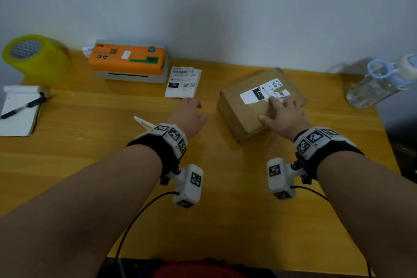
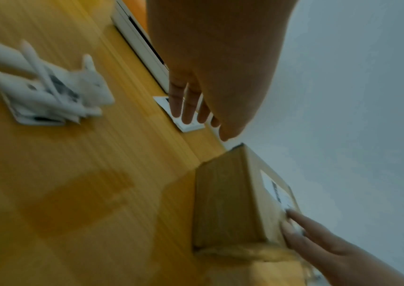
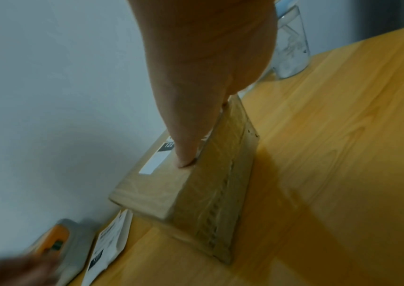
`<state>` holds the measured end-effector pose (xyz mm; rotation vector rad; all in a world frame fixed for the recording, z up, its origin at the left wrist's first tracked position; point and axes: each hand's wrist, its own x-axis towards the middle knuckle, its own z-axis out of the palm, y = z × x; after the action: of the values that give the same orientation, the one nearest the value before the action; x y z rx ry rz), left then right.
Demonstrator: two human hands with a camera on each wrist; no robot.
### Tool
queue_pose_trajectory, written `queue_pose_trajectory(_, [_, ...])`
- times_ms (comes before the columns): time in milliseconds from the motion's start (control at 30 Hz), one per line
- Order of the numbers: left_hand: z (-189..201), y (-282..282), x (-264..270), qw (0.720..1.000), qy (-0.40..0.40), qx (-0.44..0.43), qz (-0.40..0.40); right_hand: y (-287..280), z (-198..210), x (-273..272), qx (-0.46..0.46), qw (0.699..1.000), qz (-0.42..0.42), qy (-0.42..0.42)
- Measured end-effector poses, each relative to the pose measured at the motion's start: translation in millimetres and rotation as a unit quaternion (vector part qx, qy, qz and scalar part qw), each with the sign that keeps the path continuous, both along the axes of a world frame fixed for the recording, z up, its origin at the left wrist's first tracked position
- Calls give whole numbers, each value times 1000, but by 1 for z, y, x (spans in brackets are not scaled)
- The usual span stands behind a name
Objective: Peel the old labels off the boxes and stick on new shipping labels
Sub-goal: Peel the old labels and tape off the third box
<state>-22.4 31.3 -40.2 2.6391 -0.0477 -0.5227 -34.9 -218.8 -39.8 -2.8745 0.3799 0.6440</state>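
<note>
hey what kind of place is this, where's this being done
Probably a small home or office packing desk: a label printer against the wall, printed shipping labels beside it, and a cardboard box on the wooden table.

Both arms reach forward (left hand (image 1: 190,113) and right hand (image 1: 284,115) flat-fingered).

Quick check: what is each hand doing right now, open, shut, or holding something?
Left hand: open, fingers straight, reaching over the new shipping labels, holding nothing.
Right hand: open, fingers flat on the cardboard box, at its old label.
</note>
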Motion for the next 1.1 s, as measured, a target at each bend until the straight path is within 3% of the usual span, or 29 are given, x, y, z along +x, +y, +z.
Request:
queue_pose_trajectory(133, [-1,-44,-1,998,5,-63,-16,2,5,-2,-41,996,77,20])
queue_pose_trajectory(300, [-15,-59,-4,996,84,19,-34,11,22,-21,-83,966,231,-76])
queue_pose_trajectory(400, [-14,-49,-7,993,112,-10,-23,13,28,-21,-93,956,269,-63])
queue_pose_trajectory(500, [-10,-35,-3,990,130,-33,-49,12,31,-7,-21,959,270,-87])
queue_pose_trajectory(700, [-3,-25,6,985,108,36,-131,41,4,12,69,956,264,-108])
queue_pose_trajectory(833, [1,-23,12,984,123,28,-122,50,-11,16,94,960,253,-80])
queue_pose_trajectory(967, [5,-21,23,989,87,49,-112,50,-8,19,136,958,240,-82])
queue_pose_trajectory(1100, [5,-24,22,989,86,50,-105,52,-6,23,126,960,242,-60])
